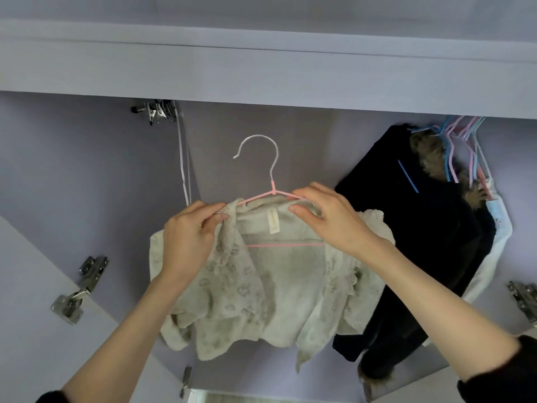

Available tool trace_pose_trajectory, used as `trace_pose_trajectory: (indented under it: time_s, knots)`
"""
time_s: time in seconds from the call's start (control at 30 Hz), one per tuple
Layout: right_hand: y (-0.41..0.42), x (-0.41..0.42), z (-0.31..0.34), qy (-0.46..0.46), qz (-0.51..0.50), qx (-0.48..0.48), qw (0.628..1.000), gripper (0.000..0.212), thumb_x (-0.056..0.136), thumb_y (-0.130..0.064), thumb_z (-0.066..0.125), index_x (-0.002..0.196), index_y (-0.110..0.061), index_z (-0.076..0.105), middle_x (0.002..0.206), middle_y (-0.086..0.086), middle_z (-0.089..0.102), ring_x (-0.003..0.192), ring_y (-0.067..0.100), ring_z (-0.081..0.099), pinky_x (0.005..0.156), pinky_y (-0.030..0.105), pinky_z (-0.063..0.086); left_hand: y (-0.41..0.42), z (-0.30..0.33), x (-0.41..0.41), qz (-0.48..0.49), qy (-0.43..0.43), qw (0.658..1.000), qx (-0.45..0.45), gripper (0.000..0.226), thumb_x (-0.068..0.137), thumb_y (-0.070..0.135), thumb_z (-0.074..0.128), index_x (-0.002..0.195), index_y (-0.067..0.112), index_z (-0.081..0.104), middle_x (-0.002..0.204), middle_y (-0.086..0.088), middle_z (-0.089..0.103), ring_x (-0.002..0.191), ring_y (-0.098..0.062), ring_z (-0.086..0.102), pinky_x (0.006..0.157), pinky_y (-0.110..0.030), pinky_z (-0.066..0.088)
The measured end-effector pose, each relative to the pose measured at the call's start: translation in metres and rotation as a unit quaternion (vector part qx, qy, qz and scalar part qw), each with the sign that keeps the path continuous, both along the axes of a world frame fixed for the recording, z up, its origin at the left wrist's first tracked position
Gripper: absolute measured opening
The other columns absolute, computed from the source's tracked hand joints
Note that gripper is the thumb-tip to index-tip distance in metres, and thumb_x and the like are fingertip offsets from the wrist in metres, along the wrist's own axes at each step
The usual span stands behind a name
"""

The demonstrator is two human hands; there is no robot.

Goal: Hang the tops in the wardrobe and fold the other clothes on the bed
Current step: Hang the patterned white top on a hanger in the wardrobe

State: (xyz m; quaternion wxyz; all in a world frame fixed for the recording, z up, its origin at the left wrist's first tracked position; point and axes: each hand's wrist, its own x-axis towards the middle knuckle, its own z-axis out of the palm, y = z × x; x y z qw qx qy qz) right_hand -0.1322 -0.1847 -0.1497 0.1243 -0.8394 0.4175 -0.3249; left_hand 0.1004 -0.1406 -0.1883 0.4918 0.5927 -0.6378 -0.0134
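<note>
Wardrobe (261, 68), lavender-panelled, fills the view, seen from below with both doors swung open. Left door (32, 286) carries two metal hinges (78, 289); right door edge shows another hinge (524, 303).

Dark coat (421, 257) with a fur-trimmed hood hangs at the right of the interior, just beside a white garment (491, 257) further right. Above them sits a cluster of blue and pink hangers (459, 141).

Cream fleece top (261, 286), patterned on its front panels, is held up in the centre of the opening, to the left of the dark coat and overlapping its lower edge in this view. The top is draped on a pink hanger (274, 193) with a white hook; the hook points upward and is free of any rail. A label shows inside the collar.

Left hand (191, 234) pinches the left side of the collar between thumb and fingers. Right hand (328, 216) grasps the right shoulder of the top together with the hanger arm beneath it, thumb under and fingers over.

Clip hanger (157, 110), metal, hangs at the upper left of the interior, with a white cord trailing down from it.
</note>
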Motion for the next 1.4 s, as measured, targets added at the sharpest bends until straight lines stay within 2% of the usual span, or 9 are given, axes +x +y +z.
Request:
trace_pose_trajectory:
  time_s: [0.23, 0.6, 0.83, 0.9, 0.97, 1.07, 1.17, 1.3, 1.4]
  knots:
    - [0.007, 0.008, -0.006, -0.053, 0.031, 0.116, 0.991, 0.023, 0.094, -0.017, 0.054, 0.083, -0.002, 0.067, 0.065, -0.009, 0.061, 0.053, 0.004, 0.045, 0.054, 0.013, 0.033, 0.008, -0.014, -0.002, -0.109, -0.032, 0.993, 0.024, 0.02, 0.079, -0.005, 0.068, 0.094, 0.007, 0.075, 0.082, 0.011, 0.067, 0.076, 0.012, 0.058, 0.071, 0.001, 0.038]
    - [0.007, 0.0, -0.023, 0.035, -0.051, 0.064, 0.996, 0.033, 0.093, -0.031, 0.054, 0.064, -0.016, 0.05, 0.055, -0.007, 0.044, 0.054, 0.008, 0.042, 0.054, 0.024, 0.031, 0.0, 0.011, -0.008, -0.137, 0.068, 0.988, 0.031, 0.02, 0.087, 0.007, 0.063, 0.1, 0.02, 0.072, 0.096, 0.013, 0.07, 0.09, 0.006, 0.062, 0.083, -0.004, 0.041]
    - [0.005, -0.024, -0.011, -0.077, -0.047, 0.092, 0.992, 0.027, 0.092, -0.01, 0.056, 0.071, 0.003, 0.064, 0.074, 0.014, 0.054, 0.076, 0.022, 0.051, 0.075, 0.036, 0.04, 0.004, -0.028, 0.019, -0.075, 0.076, 0.968, 0.226, 0.079, 0.08, 0.028, 0.073, 0.145, 0.032, 0.027, 0.137, 0.013, 0.037, 0.125, -0.001, 0.035, 0.104, -0.022, 0.03]
    - [0.008, -0.03, -0.009, -0.106, -0.047, 0.107, 0.987, 0.028, 0.093, -0.01, 0.055, 0.072, 0.005, 0.065, 0.069, 0.002, 0.052, 0.068, 0.01, 0.048, 0.07, 0.026, 0.038, 0.004, -0.038, 0.024, -0.054, 0.074, 0.96, 0.265, 0.069, 0.084, 0.022, 0.07, 0.143, 0.027, 0.033, 0.137, 0.004, 0.048, 0.119, -0.01, 0.048, 0.102, -0.024, 0.038]
    - [0.007, -0.037, -0.008, -0.119, -0.049, 0.129, 0.983, 0.028, 0.094, -0.014, 0.053, 0.075, 0.003, 0.066, 0.068, -0.002, 0.055, 0.062, 0.007, 0.046, 0.067, 0.024, 0.037, -0.001, -0.04, 0.028, -0.01, 0.043, 0.966, 0.255, 0.038, 0.088, 0.019, 0.065, 0.124, 0.019, 0.054, 0.104, -0.003, 0.067, 0.086, -0.012, 0.06, 0.077, -0.009, 0.044]
    - [0.005, -0.05, -0.01, -0.089, -0.055, 0.157, 0.982, 0.027, 0.095, -0.018, 0.052, 0.075, -0.007, 0.065, 0.075, 0.0, 0.064, 0.069, 0.016, 0.054, 0.068, 0.024, 0.042, -0.006, -0.03, 0.033, 0.024, 0.013, 0.982, 0.188, 0.017, 0.091, 0.02, 0.06, 0.1, 0.008, 0.067, 0.07, 0.002, 0.064, 0.064, -0.014, 0.055, 0.059, -0.017, 0.036]
    - [0.006, -0.057, -0.015, -0.065, -0.059, 0.176, 0.98, 0.026, 0.095, -0.017, 0.052, 0.071, -0.016, 0.062, 0.07, -0.011, 0.062, 0.065, 0.003, 0.054, 0.063, 0.009, 0.039, -0.006, -0.019, 0.037, 0.047, 0.001, 0.991, 0.127, 0.017, 0.092, 0.018, 0.058, 0.093, 0.006, 0.071, 0.076, -0.002, 0.069, 0.067, -0.019, 0.057, 0.063, -0.016, 0.032]
    - [0.008, -0.055, -0.024, -0.025, -0.054, 0.183, 0.981, 0.024, 0.094, -0.016, 0.053, 0.074, -0.009, 0.064, 0.076, -0.006, 0.063, 0.072, 0.006, 0.057, 0.068, 0.013, 0.042, -0.004, -0.013, 0.028, 0.045, 0.019, 0.991, 0.123, 0.016, 0.093, 0.016, 0.056, 0.092, 0.007, 0.069, 0.067, 0.012, 0.06, 0.064, -0.005, 0.057, 0.06, -0.005, 0.036]
    - [0.01, -0.05, -0.023, -0.06, -0.049, 0.179, 0.981, 0.026, 0.094, -0.016, 0.053, 0.077, -0.002, 0.065, 0.075, -0.008, 0.063, 0.067, 0.001, 0.055, 0.066, 0.009, 0.04, -0.002, -0.013, 0.021, 0.048, -0.018, 0.991, 0.125, 0.015, 0.093, 0.013, 0.055, 0.1, 0.009, 0.068, 0.089, -0.004, 0.067, 0.074, -0.018, 0.059, 0.071, -0.023, 0.043]
